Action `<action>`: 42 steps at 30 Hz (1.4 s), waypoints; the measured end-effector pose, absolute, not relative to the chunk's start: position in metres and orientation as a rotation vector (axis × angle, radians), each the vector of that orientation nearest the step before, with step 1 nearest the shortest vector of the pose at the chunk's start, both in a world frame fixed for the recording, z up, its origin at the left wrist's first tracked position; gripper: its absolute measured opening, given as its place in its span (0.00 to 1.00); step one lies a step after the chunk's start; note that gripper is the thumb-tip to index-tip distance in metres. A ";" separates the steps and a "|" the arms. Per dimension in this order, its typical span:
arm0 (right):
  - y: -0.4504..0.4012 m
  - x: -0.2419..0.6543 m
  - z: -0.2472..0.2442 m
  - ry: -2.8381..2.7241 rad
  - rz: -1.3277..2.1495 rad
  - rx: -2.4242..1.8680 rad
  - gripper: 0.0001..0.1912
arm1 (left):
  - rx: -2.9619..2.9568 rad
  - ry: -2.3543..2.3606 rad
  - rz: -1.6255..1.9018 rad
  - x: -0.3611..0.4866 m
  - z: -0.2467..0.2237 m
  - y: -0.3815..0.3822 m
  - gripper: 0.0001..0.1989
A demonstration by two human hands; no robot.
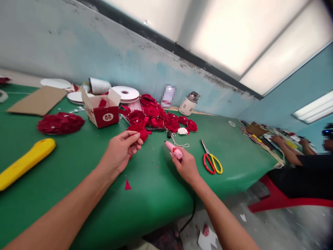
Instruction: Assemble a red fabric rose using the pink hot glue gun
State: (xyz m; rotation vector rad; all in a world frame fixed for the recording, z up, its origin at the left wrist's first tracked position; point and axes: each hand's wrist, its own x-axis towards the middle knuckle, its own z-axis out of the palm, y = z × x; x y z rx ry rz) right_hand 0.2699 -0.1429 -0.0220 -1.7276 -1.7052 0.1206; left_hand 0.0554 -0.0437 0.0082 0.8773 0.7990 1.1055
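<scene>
My left hand [121, 149] pinches a piece of red fabric [142, 134] between thumb and fingers, just above the green table. A small pink glue gun [173, 150] is gripped in my right hand [186, 166], its dark tip pointing up and left, towards the red fabric but apart from it. A black cord [193, 213] hangs over the table edge below my right hand. Red fabric flowers [170, 121] lie heaped behind both hands, beside a white flower-like piece [182, 131]. A red fabric scrap [127, 185] rests on the table near my left wrist.
Scissors [211, 159] with red and yellow handles lie to the right. At left are a yellow-handled cutter [28, 161], a red flower cluster [61, 123], a red-white box [106, 114], cardboard [39, 100] and a ribbon spool [125, 93]. Another person's arm [288, 152] shows far right.
</scene>
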 end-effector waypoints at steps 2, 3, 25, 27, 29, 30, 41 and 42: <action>-0.135 0.275 -0.028 -1.829 0.085 -1.709 0.18 | 0.835 0.780 1.128 0.056 0.009 -0.044 0.06; -0.133 0.278 -0.031 -1.868 0.078 -1.688 0.19 | 0.817 0.776 1.134 0.056 0.010 -0.045 0.05; -0.129 0.300 -0.028 -1.431 0.531 -1.637 0.20 | 0.647 0.690 1.066 0.057 0.000 -0.044 0.04; -0.145 0.296 -0.016 -1.381 0.351 -1.641 0.20 | 0.631 0.693 1.061 0.057 0.002 -0.046 0.04; -0.162 0.280 -0.004 -1.228 0.091 -1.631 0.14 | 0.602 0.715 1.060 0.058 0.004 -0.049 0.05; -0.168 0.268 0.000 -1.149 0.005 -1.614 0.10 | 0.584 0.732 1.063 0.059 0.005 -0.050 0.06; -0.099 0.148 -0.008 -0.871 0.938 -1.136 0.11 | 0.457 0.718 1.113 0.066 0.013 -0.067 0.10; -0.096 0.148 -0.008 -0.838 0.953 -1.105 0.10 | 0.453 0.712 1.116 0.066 0.013 -0.067 0.10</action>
